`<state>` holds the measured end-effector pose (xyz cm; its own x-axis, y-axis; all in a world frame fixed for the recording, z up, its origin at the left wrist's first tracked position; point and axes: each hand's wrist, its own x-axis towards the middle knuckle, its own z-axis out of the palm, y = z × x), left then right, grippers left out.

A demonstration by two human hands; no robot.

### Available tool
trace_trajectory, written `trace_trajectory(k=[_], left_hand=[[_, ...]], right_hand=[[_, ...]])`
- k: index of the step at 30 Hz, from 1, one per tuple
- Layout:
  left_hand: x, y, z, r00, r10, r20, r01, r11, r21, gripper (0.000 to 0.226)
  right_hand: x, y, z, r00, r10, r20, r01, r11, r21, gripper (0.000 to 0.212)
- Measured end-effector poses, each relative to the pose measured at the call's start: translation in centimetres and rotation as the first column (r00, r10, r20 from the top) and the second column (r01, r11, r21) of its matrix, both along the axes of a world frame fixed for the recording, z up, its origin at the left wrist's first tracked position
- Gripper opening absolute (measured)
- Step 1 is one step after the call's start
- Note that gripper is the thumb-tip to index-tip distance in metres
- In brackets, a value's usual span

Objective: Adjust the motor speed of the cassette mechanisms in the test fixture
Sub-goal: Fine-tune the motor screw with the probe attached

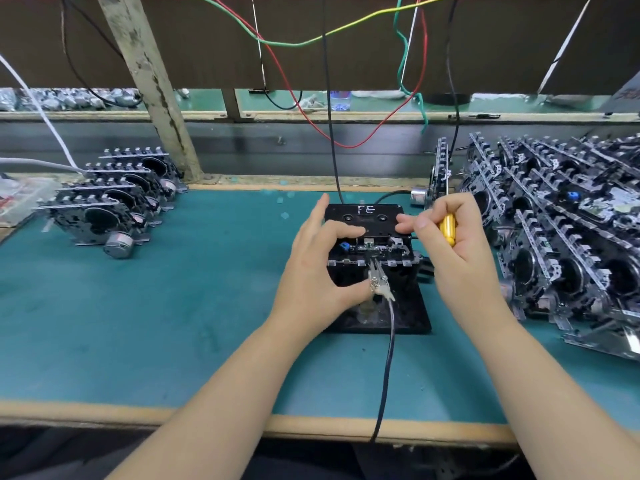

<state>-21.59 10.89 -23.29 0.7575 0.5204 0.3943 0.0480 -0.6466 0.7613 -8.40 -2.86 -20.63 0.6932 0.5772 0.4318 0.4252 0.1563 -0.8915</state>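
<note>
Fingers [349, 232] of both hands rest on the cassette [363, 216] (marked FE) — screwdriver [447, 227] alongside.

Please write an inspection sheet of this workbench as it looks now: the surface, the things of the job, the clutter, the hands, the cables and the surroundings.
Surface: teal mat on a wood-edged bench.
Job's things: black test fixture at centre with a cassette mechanism and a cassette marked FE in it; yellow-handled screwdriver.
Clutter: a small row of cassette mechanisms on the left, a larger pile on the right.
Hands: left hand touches the fixture, fingers on the cassette; right hand grips the screwdriver.
Cables: dark cable with a metal clip runs off the front edge; red, green, yellow and black wires hang above.
Surroundings: wooden post; a rear shelf with more parts.
</note>
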Motion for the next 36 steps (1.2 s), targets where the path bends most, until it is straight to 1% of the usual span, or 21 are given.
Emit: trace_trajectory(k=[5, 8, 9, 11, 12, 13, 15, 16, 18, 20, 21, 23, 25, 27, 31, 36], left_hand=[[0.1, -0.1, -0.2, 0.997, -0.002, 0.075, 0.002, 1.000, 0.000, 0.066], [0.0, 0.3, -1.0, 0.994, -0.030, 0.109, 0.030, 1.000, -0.001, 0.063], [0.0, 0.8, -0.9, 0.994, -0.060, 0.094, 0.061, 0.998, -0.004, 0.065], [0.1, 1.4, -0.4, 0.991, -0.129, -0.016, 0.129, 0.992, -0.007, 0.075], [0.2, 1.6, -0.2, 0.989, -0.140, -0.057, 0.140, 0.990, -0.008, 0.078], [0.4, 1.6, -0.2, 0.992, -0.121, -0.037, 0.121, 0.993, -0.006, 0.078], [0.6, 1.1, -0.4, 0.997, -0.042, 0.066, 0.042, 0.999, -0.001, 0.068], [0.6, 0.6, -0.5, 0.996, -0.018, 0.086, 0.018, 1.000, -0.007, 0.063], [0.4, 0.0, -0.6, 0.995, -0.003, 0.100, 0.005, 1.000, -0.017, 0.060], [0.2, 0.0, -0.8, 0.992, 0.000, 0.125, 0.003, 1.000, -0.023, 0.060], [0.2, 0.0, -0.7, 0.991, 0.004, 0.133, 0.000, 0.999, -0.032, 0.060], [0.2, -0.1, -0.7, 0.991, 0.011, 0.135, -0.005, 0.999, -0.043, 0.061], [0.2, -0.1, -0.7, 0.991, 0.009, 0.131, -0.003, 0.999, -0.042, 0.061], [0.2, 0.0, -0.7, 0.992, 0.003, 0.126, 0.003, 0.999, -0.043, 0.061], [0.2, -0.1, -0.6, 0.992, 0.012, 0.125, -0.007, 0.999, -0.039, 0.061], [0.1, -0.2, -0.4, 0.994, 0.013, 0.110, -0.008, 0.999, -0.048, 0.061]], right_hand=[[-0.3, 0.0, -0.1, 1.000, -0.003, -0.025, 0.004, 1.000, 0.019, 0.017], [0.1, -0.3, -0.5, 1.000, -0.016, -0.019, 0.015, 0.998, -0.066, 0.024], [0.3, -0.4, -0.2, 1.000, -0.004, -0.005, 0.003, 0.995, -0.100, 0.024], [0.4, -0.4, 0.7, 0.999, 0.036, 0.016, -0.034, 0.992, -0.124, 0.015], [0.4, -0.4, 1.2, 0.999, 0.045, 0.028, -0.042, 0.992, -0.119, 0.013], [0.3, -0.5, 1.7, 0.998, 0.034, 0.052, -0.028, 0.994, -0.105, 0.018], [-0.1, -0.5, 2.3, 0.996, -0.027, 0.082, 0.031, 0.998, -0.056, 0.027], [-0.5, -0.5, 2.6, 0.996, -0.054, 0.073, 0.056, 0.998, -0.025, 0.028], [-1.2, -0.5, 3.1, 0.994, -0.093, 0.064, 0.091, 0.995, 0.027, 0.025], [-1.5, -0.3, 3.2, 0.994, -0.094, 0.059, 0.092, 0.995, 0.045, 0.022], [-1.5, -0.2, 3.2, 0.995, -0.084, 0.062, 0.082, 0.996, 0.023, 0.021], [-1.5, -0.1, 3.0, 0.990, -0.081, 0.117, 0.090, 0.993, -0.074, 0.020], [-1.5, -0.2, 2.3, 0.972, -0.112, 0.205, 0.150, 0.972, -0.179, 0.019], [-1.7, -0.3, 1.7, 0.952, -0.147, 0.268, 0.211, 0.949, -0.232, 0.019], [-1.8, -0.3, 0.7, 0.941, -0.206, 0.270, 0.266, 0.940, -0.212, 0.016], [-2.1, -0.3, 0.4, 0.937, -0.225, 0.268, 0.280, 0.941, -0.189, 0.016]])
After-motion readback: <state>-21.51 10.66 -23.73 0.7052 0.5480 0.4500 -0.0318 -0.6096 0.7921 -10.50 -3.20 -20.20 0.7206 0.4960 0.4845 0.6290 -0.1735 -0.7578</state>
